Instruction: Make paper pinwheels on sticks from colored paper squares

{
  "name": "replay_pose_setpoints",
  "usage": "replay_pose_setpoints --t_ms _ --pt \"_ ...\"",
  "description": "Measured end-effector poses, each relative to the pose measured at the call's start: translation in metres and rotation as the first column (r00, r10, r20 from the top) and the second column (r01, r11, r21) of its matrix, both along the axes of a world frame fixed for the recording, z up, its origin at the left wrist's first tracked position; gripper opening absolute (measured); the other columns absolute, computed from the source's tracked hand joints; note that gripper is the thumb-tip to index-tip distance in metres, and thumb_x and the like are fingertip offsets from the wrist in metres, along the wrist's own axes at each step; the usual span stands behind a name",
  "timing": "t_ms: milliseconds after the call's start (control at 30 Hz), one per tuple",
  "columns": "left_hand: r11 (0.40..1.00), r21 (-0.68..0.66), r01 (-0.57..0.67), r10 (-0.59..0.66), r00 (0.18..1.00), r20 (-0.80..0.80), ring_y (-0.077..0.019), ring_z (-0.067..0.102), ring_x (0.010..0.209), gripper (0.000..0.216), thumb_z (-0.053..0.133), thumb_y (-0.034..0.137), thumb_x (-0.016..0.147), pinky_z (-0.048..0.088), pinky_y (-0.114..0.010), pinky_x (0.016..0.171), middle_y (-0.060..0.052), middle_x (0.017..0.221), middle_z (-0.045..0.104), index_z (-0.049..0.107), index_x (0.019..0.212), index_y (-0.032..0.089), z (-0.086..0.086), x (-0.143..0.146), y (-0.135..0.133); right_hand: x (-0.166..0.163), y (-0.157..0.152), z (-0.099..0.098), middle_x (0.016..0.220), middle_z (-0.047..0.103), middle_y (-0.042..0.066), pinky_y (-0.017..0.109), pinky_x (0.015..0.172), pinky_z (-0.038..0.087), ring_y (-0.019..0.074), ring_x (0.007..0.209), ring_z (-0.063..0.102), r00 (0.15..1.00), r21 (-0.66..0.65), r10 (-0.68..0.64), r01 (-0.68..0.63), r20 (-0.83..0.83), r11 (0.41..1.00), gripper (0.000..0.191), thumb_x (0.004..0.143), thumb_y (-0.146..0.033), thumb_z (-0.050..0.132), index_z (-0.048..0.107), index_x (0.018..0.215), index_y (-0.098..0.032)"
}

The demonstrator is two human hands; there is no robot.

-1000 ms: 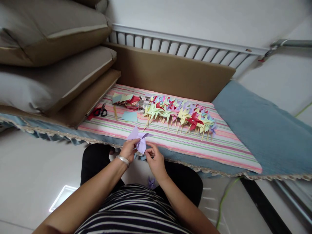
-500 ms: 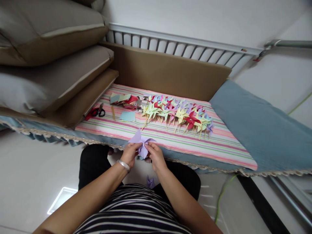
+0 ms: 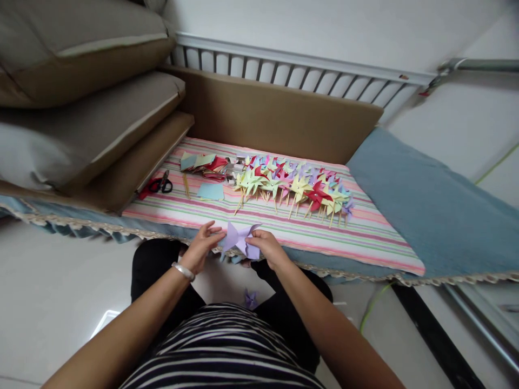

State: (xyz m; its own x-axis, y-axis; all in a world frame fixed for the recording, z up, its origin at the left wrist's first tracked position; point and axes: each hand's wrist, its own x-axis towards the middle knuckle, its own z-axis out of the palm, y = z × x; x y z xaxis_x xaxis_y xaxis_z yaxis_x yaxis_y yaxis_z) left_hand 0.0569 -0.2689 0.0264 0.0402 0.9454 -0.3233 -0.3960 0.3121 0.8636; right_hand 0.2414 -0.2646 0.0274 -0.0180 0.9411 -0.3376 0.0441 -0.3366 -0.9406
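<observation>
Both hands hold a folded lilac paper [image 3: 240, 241] just over the near edge of the striped cloth [image 3: 365, 237]. The left hand [image 3: 201, 247] pinches its left tip with the fingertips, and the right hand [image 3: 268, 247] is closed on its right side. Farther back on the cloth lie a row of coloured pinwheels [image 3: 292, 189] and, to their left, a stack of paper squares [image 3: 203, 162], wooden sticks [image 3: 186, 185] and scissors [image 3: 159, 186].

The row of pinwheels [image 3: 292, 189] lies on the cloth [image 3: 365, 243]. Left of it sit the paper stack [image 3: 203, 163], a loose sheet [image 3: 211, 191], the sticks [image 3: 187, 185] and the scissors [image 3: 160, 185]. Behind it stands the cardboard panel [image 3: 275, 116], right of it the blanket [image 3: 425, 205]. Before it, the folded paper [image 3: 240, 240] sits between the left hand [image 3: 200, 248] and the right hand [image 3: 270, 247]
</observation>
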Motion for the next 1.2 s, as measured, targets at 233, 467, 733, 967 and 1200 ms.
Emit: replay_pose_setpoints --t_ms 233,467,733,967,1200 --pt "0.887 0.017 0.461 -0.443 0.861 -0.252 -0.0107 0.048 0.05 0.018 0.081 0.016 0.045 0.032 -0.021 0.047 -0.003 0.057 0.061 0.068 0.057 0.015 0.019 0.0 0.022 -0.002 0.01 0.013 0.042 0.052 -0.005 0.02 0.037 0.028 0.0091 0.036 0.043 0.902 -0.011 0.272 -0.284 0.334 0.959 0.004 0.056 -0.018 0.06 0.058 0.052 -0.018" --pt "0.8 -0.015 0.6 -0.563 0.742 -0.363 -0.0078 0.038 0.037 0.011 0.073 0.014 0.048 0.024 -0.021 0.04 0.001 0.041 0.053 0.063 0.044 0.016 0.007 0.008 0.029 -0.005 0.012 0.023 0.039 0.045 -0.007 0.018 0.038 0.024 0.0069 0.038 0.038 0.786 0.05 0.348 -0.431 0.511 0.901 0.011 0.05 -0.011 0.057 0.052 0.043 -0.018" --pt "0.803 -0.004 0.596 -0.56 0.752 -0.349 -0.0103 0.044 0.04 0.003 0.069 0.015 0.051 0.028 -0.022 0.043 -0.002 0.047 0.058 0.066 0.05 0.014 0.006 0.007 0.023 -0.005 0.016 0.021 0.045 0.053 -0.006 0.02 0.04 0.028 0.0088 0.041 0.044 0.783 0.057 0.387 -0.471 0.486 0.88 0.008 0.053 -0.011 0.059 0.059 0.05 -0.019" --pt "0.925 -0.066 0.375 -0.38 0.904 -0.196 -0.0122 0.049 0.042 0.01 0.073 0.021 0.049 0.033 -0.024 0.046 -0.005 0.05 0.062 0.067 0.054 0.013 -0.002 0.003 0.021 -0.003 -0.006 0.02 0.106 0.063 0.004 0.034 0.085 0.042 0.0216 0.101 0.054 0.897 0.494 0.02 -0.262 0.441 0.829 0.037 0.064 -0.023 0.069 0.067 0.1 -0.028" --pt "0.948 -0.094 0.304 -0.316 0.937 -0.148 -0.0131 0.054 0.049 0.021 0.075 0.026 0.047 0.037 -0.025 0.053 -0.006 0.058 0.067 0.069 0.062 0.011 -0.009 0.004 0.018 -0.004 -0.024 -0.002 0.094 0.066 0.006 0.033 0.075 0.046 0.0212 0.092 0.06 0.948 0.215 -0.315 0.298 0.047 0.93 0.032 0.072 -0.05 0.059 0.062 0.084 -0.021"
